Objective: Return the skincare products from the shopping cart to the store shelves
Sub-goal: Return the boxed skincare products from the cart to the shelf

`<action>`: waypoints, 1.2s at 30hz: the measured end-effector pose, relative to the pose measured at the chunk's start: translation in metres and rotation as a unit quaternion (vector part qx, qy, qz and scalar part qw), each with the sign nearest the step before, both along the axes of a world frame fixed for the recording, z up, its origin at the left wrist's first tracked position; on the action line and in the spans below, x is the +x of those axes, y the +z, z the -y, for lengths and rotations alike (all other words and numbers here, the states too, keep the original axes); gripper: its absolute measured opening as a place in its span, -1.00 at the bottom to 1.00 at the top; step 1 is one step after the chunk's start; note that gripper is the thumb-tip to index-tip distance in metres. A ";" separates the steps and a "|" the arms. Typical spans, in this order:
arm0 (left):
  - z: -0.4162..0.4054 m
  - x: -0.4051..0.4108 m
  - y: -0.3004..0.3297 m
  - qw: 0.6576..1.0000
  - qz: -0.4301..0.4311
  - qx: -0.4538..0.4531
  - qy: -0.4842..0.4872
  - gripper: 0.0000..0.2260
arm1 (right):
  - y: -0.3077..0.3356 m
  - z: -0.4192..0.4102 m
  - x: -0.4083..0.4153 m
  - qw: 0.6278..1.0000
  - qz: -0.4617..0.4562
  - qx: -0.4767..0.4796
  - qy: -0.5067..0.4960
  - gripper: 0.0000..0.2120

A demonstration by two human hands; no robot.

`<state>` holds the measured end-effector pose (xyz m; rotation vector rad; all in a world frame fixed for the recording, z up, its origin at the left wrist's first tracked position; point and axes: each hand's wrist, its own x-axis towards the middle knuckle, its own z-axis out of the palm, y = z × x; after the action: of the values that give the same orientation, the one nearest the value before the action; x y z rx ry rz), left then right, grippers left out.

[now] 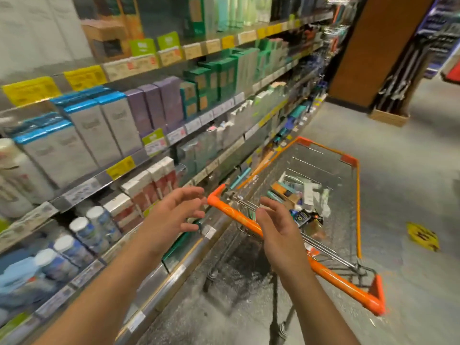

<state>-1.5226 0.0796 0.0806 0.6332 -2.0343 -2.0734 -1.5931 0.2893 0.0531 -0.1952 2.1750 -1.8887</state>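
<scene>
An orange-framed wire shopping cart (pixel 358 195) stands in the aisle ahead of me, beside the shelves. Several skincare products (pixel 302 195), boxes and tubes, lie in a heap at the near end of its basket. My left hand (pixel 174 215) hovers just left of the orange handle (pixel 239 216), fingers spread and loosely bent, holding nothing. Over the handle floats my right hand (pixel 278 225), its fingers relaxed and empty too. Neither hand clearly touches the bar. The picture is blurred by motion.
Store shelves (pixel 119 168) run along the left, packed with grey-and-blue boxes (pixel 97 130), purple boxes (pixel 154 108), green boxes (pixel 219 78) and white-capped jars (pixel 87 230). A brown pillar (pixel 373 51) stands at the aisle's end. A yellow floor sticker (pixel 422 236) lies right of the cart.
</scene>
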 end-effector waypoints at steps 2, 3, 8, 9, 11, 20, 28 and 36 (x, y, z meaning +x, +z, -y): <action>-0.020 -0.013 -0.004 1.000 0.012 0.005 -0.013 -0.85 | -0.003 -0.022 -0.005 1.000 0.003 0.002 -0.023 -0.81; -0.028 -0.019 -0.005 1.000 0.020 0.003 -0.020 -0.87 | -0.005 -0.032 -0.007 0.999 0.004 0.001 -0.033 -0.82; -0.064 -0.044 -0.009 0.997 0.050 -0.015 -0.062 -0.85 | -0.012 -0.072 -0.011 0.997 0.021 -0.011 -0.072 -0.81; -0.068 -0.049 -0.010 0.996 0.054 -0.020 -0.069 -0.86 | -0.014 -0.077 -0.012 0.997 0.022 -0.011 -0.080 -0.81; -0.075 -0.057 -0.011 0.995 0.057 -0.024 -0.083 -0.89 | -0.019 -0.085 -0.015 0.995 0.027 -0.014 -0.099 -0.83; -0.087 -0.116 -0.028 0.991 0.068 0.008 -0.119 -0.83 | -0.040 -0.103 -0.044 0.987 0.041 0.013 -0.157 -0.80; -0.073 -0.188 -0.064 0.985 0.101 0.051 -0.133 -0.85 | -0.075 -0.078 -0.098 0.973 0.033 0.069 -0.218 -0.87; -0.049 -0.257 -0.077 0.977 0.113 0.106 -0.148 -0.81 | -0.086 -0.053 -0.154 0.966 0.061 0.086 -0.238 -0.85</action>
<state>-1.7795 0.1282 0.0037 0.6604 -2.1579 -2.5196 -1.7468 0.3419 -0.0333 0.5072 2.4384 -1.8509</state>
